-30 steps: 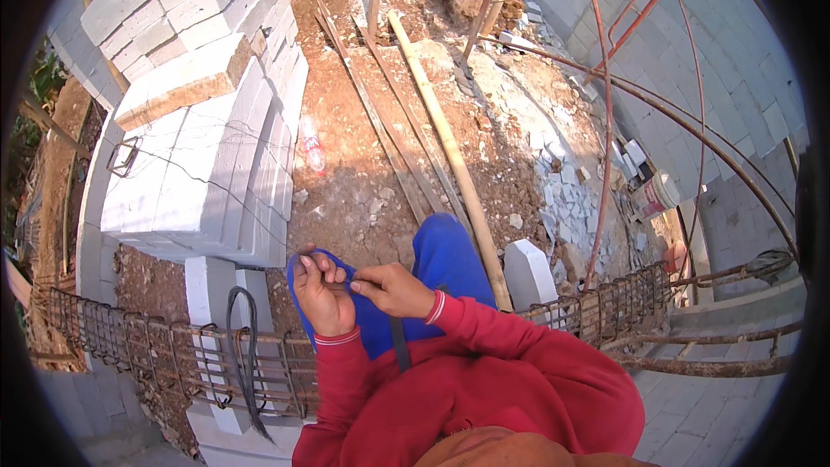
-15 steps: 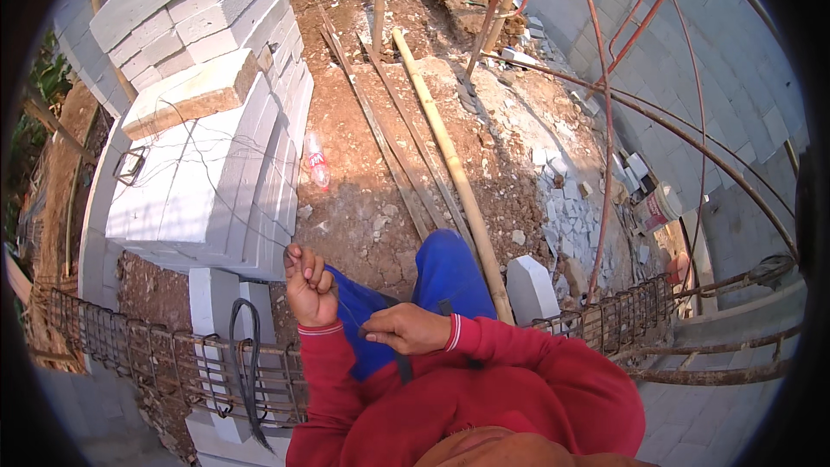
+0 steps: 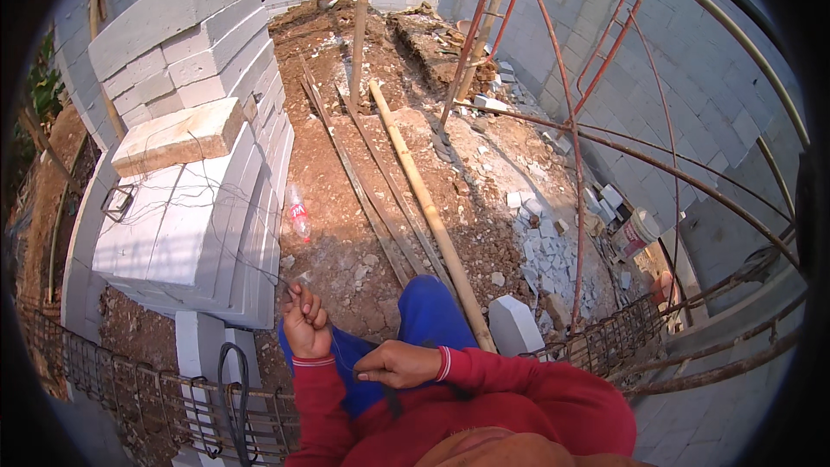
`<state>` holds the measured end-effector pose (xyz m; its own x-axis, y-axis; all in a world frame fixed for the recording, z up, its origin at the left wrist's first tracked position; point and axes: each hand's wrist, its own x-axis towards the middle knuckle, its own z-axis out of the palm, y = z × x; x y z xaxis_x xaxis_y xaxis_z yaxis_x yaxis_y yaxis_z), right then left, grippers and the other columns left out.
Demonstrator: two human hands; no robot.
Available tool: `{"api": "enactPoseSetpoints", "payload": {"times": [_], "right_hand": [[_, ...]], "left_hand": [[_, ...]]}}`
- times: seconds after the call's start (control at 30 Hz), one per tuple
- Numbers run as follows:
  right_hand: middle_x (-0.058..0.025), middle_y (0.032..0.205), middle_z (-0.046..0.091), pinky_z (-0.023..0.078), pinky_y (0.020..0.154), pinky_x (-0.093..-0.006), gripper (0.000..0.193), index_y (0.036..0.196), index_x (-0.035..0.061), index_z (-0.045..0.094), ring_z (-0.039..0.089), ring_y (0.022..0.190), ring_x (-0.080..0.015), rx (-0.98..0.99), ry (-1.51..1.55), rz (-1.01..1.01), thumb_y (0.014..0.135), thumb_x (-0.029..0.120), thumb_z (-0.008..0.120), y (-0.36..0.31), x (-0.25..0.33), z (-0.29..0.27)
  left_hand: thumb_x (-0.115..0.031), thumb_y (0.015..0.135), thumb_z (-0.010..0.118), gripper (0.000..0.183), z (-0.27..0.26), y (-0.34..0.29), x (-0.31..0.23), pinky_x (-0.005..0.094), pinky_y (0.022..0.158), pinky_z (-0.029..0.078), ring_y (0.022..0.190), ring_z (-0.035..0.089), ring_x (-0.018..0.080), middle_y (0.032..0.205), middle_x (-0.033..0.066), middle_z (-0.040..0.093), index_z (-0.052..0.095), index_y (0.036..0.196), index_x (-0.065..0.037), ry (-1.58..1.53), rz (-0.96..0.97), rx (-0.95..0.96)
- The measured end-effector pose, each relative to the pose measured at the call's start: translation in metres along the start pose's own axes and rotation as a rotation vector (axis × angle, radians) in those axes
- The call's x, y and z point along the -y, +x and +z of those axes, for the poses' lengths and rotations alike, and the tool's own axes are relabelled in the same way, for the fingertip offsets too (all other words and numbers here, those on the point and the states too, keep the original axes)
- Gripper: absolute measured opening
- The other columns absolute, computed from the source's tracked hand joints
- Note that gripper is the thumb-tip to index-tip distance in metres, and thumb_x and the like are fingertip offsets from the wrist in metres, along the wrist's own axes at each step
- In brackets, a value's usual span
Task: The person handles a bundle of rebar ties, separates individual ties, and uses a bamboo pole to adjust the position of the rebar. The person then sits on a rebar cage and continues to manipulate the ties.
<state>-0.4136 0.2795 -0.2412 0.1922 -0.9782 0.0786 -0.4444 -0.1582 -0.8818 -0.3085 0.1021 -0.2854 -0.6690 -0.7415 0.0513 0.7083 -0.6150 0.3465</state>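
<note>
A thin wire [image 3: 259, 271] trails from the top of the white block stack [image 3: 160, 225] to my left hand [image 3: 307, 322], which is raised with its fingers closed on it. The wire continues down to my right hand [image 3: 399, 364], closed in a pinch around it, just to the right and nearer to me. Both hands are above my blue-trousered legs [image 3: 424, 311]. A loose-looking tangle of the same wire lies over the blocks, partly round a dusty block [image 3: 179, 138] on top.
A rebar cage [image 3: 143, 389] crosses in front of me, with a dark looped bundle [image 3: 238, 406] hanging over it. Beyond lie a bamboo pole [image 3: 428, 207], long thin bars [image 3: 354, 182] and a plastic bottle [image 3: 298, 214]. Red scaffolding [image 3: 571, 147] and a bucket [image 3: 635, 233] stand at right.
My view has tilted up, so the surroundings sit lower and slightly left in the picture. Both hands keep nearly the same closed pose on the wire.
</note>
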Motion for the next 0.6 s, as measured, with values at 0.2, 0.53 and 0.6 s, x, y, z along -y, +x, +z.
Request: {"api": "enactPoseSetpoints", "payload": {"times": [0.2, 0.53, 0.6], "right_hand": [[-0.0214, 0.085, 0.068, 0.051, 0.067, -0.0442, 0.019, 0.105, 0.0026, 0.067, 0.067, 0.079, -0.0398, -0.641, -0.170, 0.078, 0.094, 0.018, 0.061, 0.009, -0.019, -0.051], [-0.0113, 0.069, 0.060, 0.046, 0.060, -0.0365, 0.023, 0.110, 0.0033, 0.066, 0.058, 0.061, -0.0238, -0.086, 0.205, -0.022, 0.101, 0.021, 0.056, -0.002, -0.010, 0.003], [-0.0081, 0.068, 0.058, 0.046, 0.060, -0.0341, 0.023, 0.106, 0.0021, 0.066, 0.055, 0.060, -0.0182, -0.259, 0.285, 0.079, 0.101, 0.022, 0.055, 0.001, -0.013, -0.016]], "left_hand": [[-0.015, 0.103, 0.050, 0.005, 0.000, -0.018, 0.006, 0.0195, 0.041, 0.018, 0.051, 0.027, 0.0039, 0.068, -0.0025, 0.039, 0.052, 0.103, -0.011, 0.019, -0.033, -0.001], [-0.019, 0.104, 0.050, 0.010, -0.013, -0.010, -0.010, 0.0195, 0.041, 0.020, 0.052, 0.027, 0.0039, 0.069, -0.0021, 0.038, 0.052, 0.101, -0.010, 0.065, -0.017, -0.081], [-0.020, 0.104, 0.050, 0.011, -0.015, -0.012, -0.013, 0.0195, 0.041, 0.020, 0.052, 0.027, 0.0041, 0.070, -0.0021, 0.038, 0.052, 0.101, -0.009, 0.058, -0.012, -0.103]]}}
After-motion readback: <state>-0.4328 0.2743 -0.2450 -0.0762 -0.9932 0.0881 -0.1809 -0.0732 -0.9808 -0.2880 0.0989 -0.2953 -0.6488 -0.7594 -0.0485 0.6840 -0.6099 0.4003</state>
